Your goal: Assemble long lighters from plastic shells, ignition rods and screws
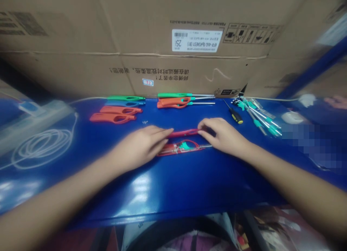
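My left hand (143,144) and my right hand (221,134) pinch the two ends of a red lighter shell half (184,133). It is held just behind an opened red lighter half (173,148), which lies on the blue table with its inner parts showing. A teal trigger (185,146) sits in that lower half, and a metal tube runs out of its right end toward my right hand. The fingers of my left hand cover the left end of the lower half. Whether the two halves touch, I cannot tell.
Loose shells (108,117) and several assembled lighters (175,102) lie along the back. A screwdriver (235,114) and several metal tubes with teal parts (264,119) lie right. A coiled white cable (40,144) lies left. Cardboard (94,70) walls the back; another person's hand (336,102) shows far right.
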{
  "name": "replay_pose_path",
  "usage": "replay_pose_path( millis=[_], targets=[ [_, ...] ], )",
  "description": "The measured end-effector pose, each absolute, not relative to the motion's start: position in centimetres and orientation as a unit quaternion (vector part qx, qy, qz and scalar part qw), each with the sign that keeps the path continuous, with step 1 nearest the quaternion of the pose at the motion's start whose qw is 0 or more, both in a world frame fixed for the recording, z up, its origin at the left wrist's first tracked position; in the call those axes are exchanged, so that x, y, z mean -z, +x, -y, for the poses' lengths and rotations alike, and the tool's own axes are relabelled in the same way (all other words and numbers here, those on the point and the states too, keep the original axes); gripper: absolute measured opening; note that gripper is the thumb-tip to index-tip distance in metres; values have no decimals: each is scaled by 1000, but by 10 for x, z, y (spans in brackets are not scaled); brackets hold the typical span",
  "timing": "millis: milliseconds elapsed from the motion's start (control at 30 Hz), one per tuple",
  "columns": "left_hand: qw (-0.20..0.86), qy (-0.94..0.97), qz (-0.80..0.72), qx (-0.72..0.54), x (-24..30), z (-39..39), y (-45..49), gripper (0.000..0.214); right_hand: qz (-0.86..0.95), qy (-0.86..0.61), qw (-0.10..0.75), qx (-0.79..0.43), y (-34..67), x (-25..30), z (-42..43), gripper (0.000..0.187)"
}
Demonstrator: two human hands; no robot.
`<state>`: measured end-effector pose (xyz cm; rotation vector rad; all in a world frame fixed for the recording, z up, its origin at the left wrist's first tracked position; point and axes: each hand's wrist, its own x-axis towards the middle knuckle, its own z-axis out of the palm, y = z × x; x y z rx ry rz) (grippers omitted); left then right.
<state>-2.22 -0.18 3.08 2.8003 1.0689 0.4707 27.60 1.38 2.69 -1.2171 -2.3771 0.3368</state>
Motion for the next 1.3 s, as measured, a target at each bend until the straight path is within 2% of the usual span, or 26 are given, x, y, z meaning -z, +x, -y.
replay_pose_path(
  millis=[133, 233, 300, 533, 767, 1300],
  targets=[
    [2, 916, -344, -208, -35, 5, -22, 47, 752, -486, 336, -293, 268, -32, -8, 18],
    [-17, 917, -329, -227, -39, 8, -20, 42, 705, -488, 340, -387, 265, -36, -4, 26],
    [-18, 919, -327, -219, -42, 10, -20, 38, 714, -474, 320, -403, 264, -37, -2, 29],
    [33, 933, -327, -145, -51, 12, -22, 30, 875, -376, 234, -197, 266, -29, 0, 36],
    [44, 944, -311, -96, -49, 10, -21, 23, 899, -315, 219, -211, 266, -28, -3, 28],
    [29, 937, -344, -56, -48, 12, -21, 22, 912, -335, 165, -168, 264, -28, 0, 24]
  ],
)
